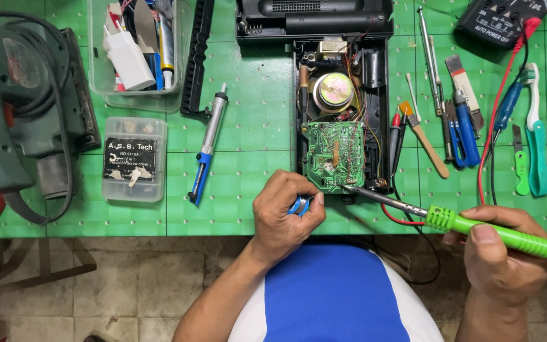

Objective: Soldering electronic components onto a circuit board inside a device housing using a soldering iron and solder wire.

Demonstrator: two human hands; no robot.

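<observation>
- Green-handled soldering iron sits in your right hand, fingers wrapped closed around the grip, thumb lying along the top.
- Its metal shaft runs up and left, and the tip meets the lower right corner of the green circuit board.
- Your left hand is curled shut around a small blue spool, held just below and left of that board corner; whether a strand leads from the spool to the joint is too fine to tell.
- That board lies tilted over the lower part of an opened black radio case, with the round speaker exposed above it.
- Left of the case, well apart from your hands, a blue and silver desoldering pump rests on the green cutting mat.
- Right of the case lie a small brush, blue-handled pliers and a teal toothbrush.
- Farther left, a clear plastic box of screwdriver bits sits beside a green power sander.
</observation>
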